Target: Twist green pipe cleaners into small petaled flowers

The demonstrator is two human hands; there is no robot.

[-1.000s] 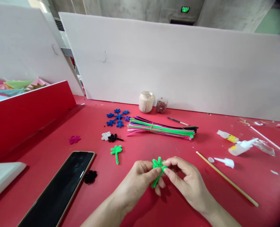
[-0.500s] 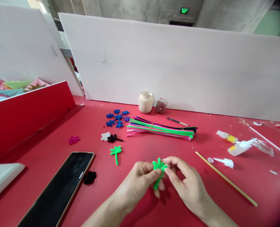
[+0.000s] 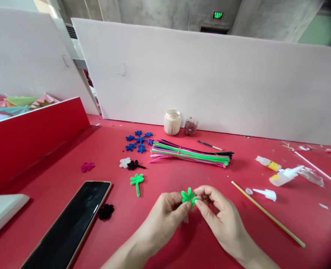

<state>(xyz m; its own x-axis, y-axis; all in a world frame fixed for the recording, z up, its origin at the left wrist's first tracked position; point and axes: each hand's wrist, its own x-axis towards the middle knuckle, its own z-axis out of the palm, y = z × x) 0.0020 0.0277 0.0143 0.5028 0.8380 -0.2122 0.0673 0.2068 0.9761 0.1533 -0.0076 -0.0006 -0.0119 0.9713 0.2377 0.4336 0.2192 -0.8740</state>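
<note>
Between my two hands is a green pipe-cleaner flower [image 3: 188, 195], its petals pointing up and away from me. My left hand [image 3: 168, 213] pinches it near the centre with thumb and fingers, and the stem is hidden from view. On the right side my right hand [image 3: 217, 211] grips a petal between thumb and forefinger. A second green pipe-cleaner flower [image 3: 137, 183] with a twisted stem lies on the table to the left. Beyond my hands lies a banded bundle of pipe cleaners [image 3: 193, 154] in several colours.
A phone [image 3: 70, 224] and a black flower [image 3: 106, 212] lie at left. Behind are a blue snowflake shape [image 3: 139, 140], white flower [image 3: 125, 162], jar [image 3: 172, 123] and small cup [image 3: 191, 127]. A wooden stick [image 3: 268, 214] and glue bottles [image 3: 284, 176] lie right.
The green flower has tilted in my hands, so its stem, visible before, no longer shows. Both hands stay in nearly the same place.
</note>
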